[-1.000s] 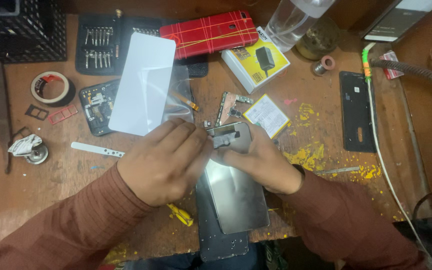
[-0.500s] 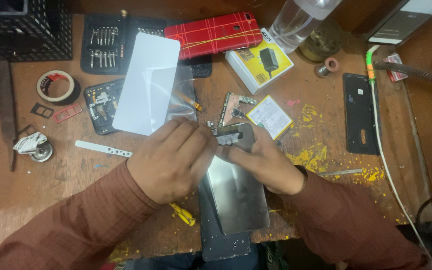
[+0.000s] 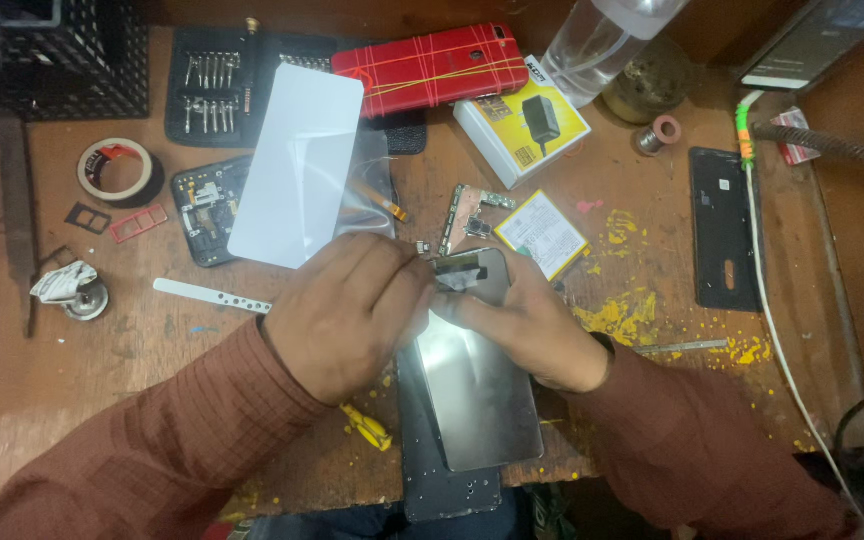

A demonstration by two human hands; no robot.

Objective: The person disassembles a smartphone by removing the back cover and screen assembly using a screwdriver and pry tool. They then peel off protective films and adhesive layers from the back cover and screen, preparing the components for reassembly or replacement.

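Two hands: left hand (image 3: 347, 315), right hand (image 3: 527, 325) fingers pinched on glossy rectangular phone screen (image 3: 477, 385) top edge; scuffed wooden bench (image 3: 132, 350).

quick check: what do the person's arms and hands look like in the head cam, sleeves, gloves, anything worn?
Both hands, left and right, are bare: no gloves and no rings visible. Both arms wear long rust-brown ribbed knit sleeves reaching the wrists. A dark band sits at the right wrist.

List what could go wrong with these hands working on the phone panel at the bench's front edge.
1. The glossy phone panel overhangs the front edge of the workbench; pressure from the left hand or right hand could tip it off.
2. Both hands pinch at the panel's top end, so twisting might crack it.
3. The loose circuit board lies close by and could get knocked.
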